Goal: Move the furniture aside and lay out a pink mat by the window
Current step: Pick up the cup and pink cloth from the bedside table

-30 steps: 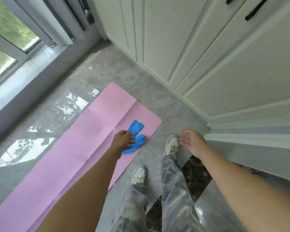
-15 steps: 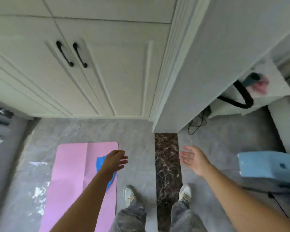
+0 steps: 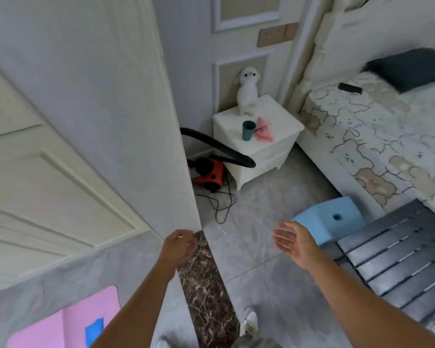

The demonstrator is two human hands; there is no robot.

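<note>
The pink mat [image 3: 60, 322] lies flat on the grey tile floor at the bottom left, with a blue band [image 3: 94, 330] resting on its near end. My left hand [image 3: 178, 247] hovers empty above the dark marble floor strip [image 3: 204, 285], fingers loosely curled. My right hand [image 3: 294, 243] is open, palm turned left, fingers spread, just left of a light blue plastic stool [image 3: 332, 219]. A dark slatted table or bench [image 3: 397, 262] stands at the right, touching the stool's near side.
A white wardrobe [image 3: 73, 121] fills the left. Beyond it stand a white nightstand [image 3: 259, 139] with a teal cup, pink cloth and plush toy, an orange vacuum [image 3: 209, 174] with black hose and loose cord, and a bed [image 3: 387, 136].
My view has swung right from the mat and window toward the bedroom. My left hand left the blue band on the mat; both hands now hang empty near the stool.
</note>
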